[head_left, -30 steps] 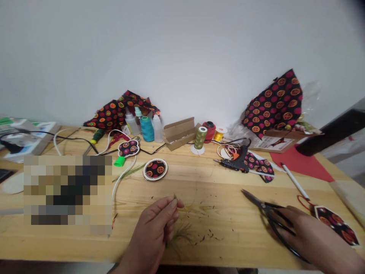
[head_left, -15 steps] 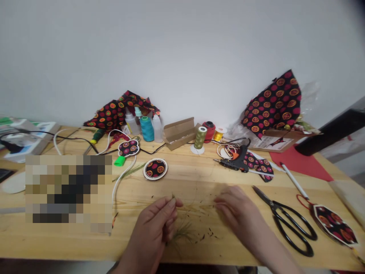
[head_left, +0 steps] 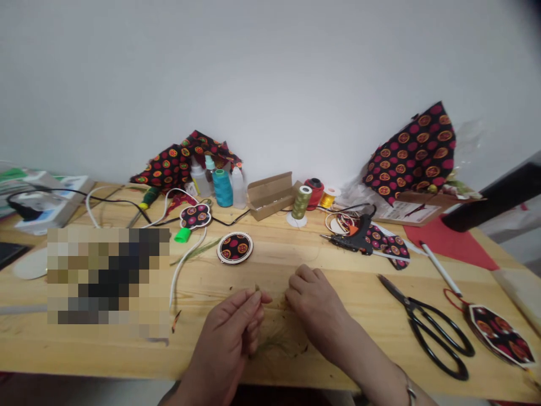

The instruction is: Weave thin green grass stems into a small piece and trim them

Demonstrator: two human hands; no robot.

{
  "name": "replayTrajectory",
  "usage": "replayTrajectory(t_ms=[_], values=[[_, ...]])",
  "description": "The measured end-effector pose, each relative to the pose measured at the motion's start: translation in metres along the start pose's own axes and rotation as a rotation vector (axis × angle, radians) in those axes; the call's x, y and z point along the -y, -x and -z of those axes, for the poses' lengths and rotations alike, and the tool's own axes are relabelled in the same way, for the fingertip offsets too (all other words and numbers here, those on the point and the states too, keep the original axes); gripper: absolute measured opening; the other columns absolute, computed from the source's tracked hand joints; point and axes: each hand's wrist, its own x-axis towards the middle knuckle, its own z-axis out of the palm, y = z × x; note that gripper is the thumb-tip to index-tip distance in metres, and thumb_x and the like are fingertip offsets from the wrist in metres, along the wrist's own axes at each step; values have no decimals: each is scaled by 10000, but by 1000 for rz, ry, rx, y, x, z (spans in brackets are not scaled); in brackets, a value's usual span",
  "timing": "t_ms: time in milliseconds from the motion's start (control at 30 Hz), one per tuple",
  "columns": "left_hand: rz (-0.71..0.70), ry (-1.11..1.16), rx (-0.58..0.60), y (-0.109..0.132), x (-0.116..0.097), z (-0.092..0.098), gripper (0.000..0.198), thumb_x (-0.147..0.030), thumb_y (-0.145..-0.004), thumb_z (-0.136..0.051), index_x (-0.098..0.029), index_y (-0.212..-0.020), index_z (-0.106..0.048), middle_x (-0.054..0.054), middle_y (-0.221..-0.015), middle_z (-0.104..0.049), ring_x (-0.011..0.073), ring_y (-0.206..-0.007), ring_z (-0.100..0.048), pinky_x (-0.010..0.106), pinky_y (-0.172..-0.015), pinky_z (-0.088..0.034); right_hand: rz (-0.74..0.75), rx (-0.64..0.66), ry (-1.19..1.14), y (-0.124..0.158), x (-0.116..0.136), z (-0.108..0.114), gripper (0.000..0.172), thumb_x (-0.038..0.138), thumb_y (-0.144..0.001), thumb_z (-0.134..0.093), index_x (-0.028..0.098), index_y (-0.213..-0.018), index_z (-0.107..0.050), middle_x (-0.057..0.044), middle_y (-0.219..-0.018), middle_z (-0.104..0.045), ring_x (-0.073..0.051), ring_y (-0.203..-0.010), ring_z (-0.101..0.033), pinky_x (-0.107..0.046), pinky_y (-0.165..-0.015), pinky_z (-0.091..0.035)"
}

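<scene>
My left hand (head_left: pixel 230 327) is closed, thumb pressed against the curled fingers, over the near part of the table. A small greenish tip shows above its thumb. Fine green strands (head_left: pixel 273 341) fan out below this hand, apparently from the bunch it pinches; I cannot tell whether they are thread or plant. My right hand (head_left: pixel 315 304) is just to the right, its fingers curled in with their tips turned toward the left hand. What those fingers hold, if anything, is hidden. Small dark bits (head_left: pixel 301 349) lie on the wood between the hands.
Large black-handled scissors (head_left: pixel 426 321) lie at right, by an octagonal fabric-covered piece (head_left: pixel 501 332). A round fabric-covered piece (head_left: pixel 235 248) lies ahead. Farther back are a glue gun (head_left: pixel 355 239), a green thread spool (head_left: pixel 301 203) and a cardboard box (head_left: pixel 273 197). A white cable (head_left: pixel 175 276) runs at left.
My right hand has moved left, closer to my left hand, and its fingers have curled in. My left hand keeps its pinch. The whole view has shifted slightly.
</scene>
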Motion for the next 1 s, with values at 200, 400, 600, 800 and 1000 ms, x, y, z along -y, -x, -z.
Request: replayTrajectory(t_ms=[200, 400, 600, 800, 1000], values=[[1, 15, 30, -1, 2, -1, 186, -314, -717, -693, -130, -723, -671, -71, -509, -376, 30, -441, -258, 151, -401, -190, -248, -157, -503, 8, -2, -1, 164, 46, -763, -556, 158, -658, -614, -29, -704, -582, -171, -783, -482, -278, -699, -373], [-46, -42, 75, -5, 2, -10, 177, -317, -760, -653, -141, -752, -668, -66, -523, -403, 37, -440, -246, 170, -405, -169, -621, -149, -1318, 15, 3, 18, 156, 247, -736, -575, 141, -623, -560, 47, -555, -429, -94, -540, -372, -230, -528, -288], [-78, -112, 131, -6, -3, -29, 236, -353, -809, -589, -135, -851, -669, -95, -461, -269, 62, -440, -202, 211, -424, -150, -576, -353, -1305, 20, 22, 33, 145, 224, -732, -582, 158, -604, -563, 29, -599, -485, -109, -590, -430, -234, -566, -339], [-43, -117, 219, -2, 7, -33, 239, -342, -823, -577, -156, -674, -589, -89, -479, -280, 68, -453, -184, 224, -421, -130, -412, -628, -923, 24, 32, 32, 158, 140, -783, -547, 175, -636, -593, 10, -612, -511, -127, -637, -498, -235, -601, -400], [-72, -156, 243, -4, 15, -26, 280, -332, -838, -559, -154, -622, -551, -76, -509, -317, 73, -475, -197, 229, -441, -143, -471, -591, -902, 19, 27, 32, 240, 103, -763, -567, 172, -533, -558, 17, -575, -525, -114, -595, -482, -226, -577, -386]])
